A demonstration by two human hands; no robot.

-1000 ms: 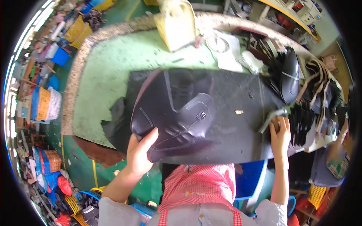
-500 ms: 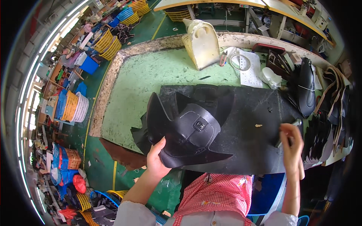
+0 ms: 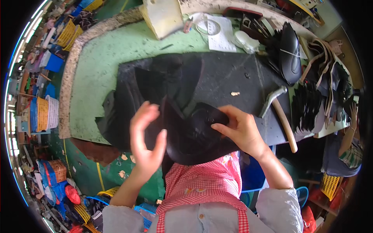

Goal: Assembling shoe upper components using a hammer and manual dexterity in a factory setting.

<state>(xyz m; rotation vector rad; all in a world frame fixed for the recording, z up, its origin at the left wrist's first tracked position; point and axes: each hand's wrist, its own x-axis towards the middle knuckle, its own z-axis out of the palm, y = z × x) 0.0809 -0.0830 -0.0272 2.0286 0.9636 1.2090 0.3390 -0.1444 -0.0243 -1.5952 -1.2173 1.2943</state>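
A black leather shoe upper lies at the near edge of the table, its curved lower edge just above my checked apron. My right hand pinches the upper's right side between thumb and fingers. Beside its left edge my left hand hovers with fingers and thumb apart, holding nothing. Beyond them, more black leather pieces lie on a dark mat; where one ends and another begins is hard to see. To the right of my right hand rests a hammer with a wooden handle and metal head.
A pale yellowed block stands at the table's far edge. Near it are a tape roll and a printed sheet. Stacked leather pieces sit at the right. Another person's arm shows at far right; baskets stand left.
My right hand has let go of the hammer onto the mat and taken hold of the upper. My left hand has released the upper, which is now turned and nearer me. The view has shifted.
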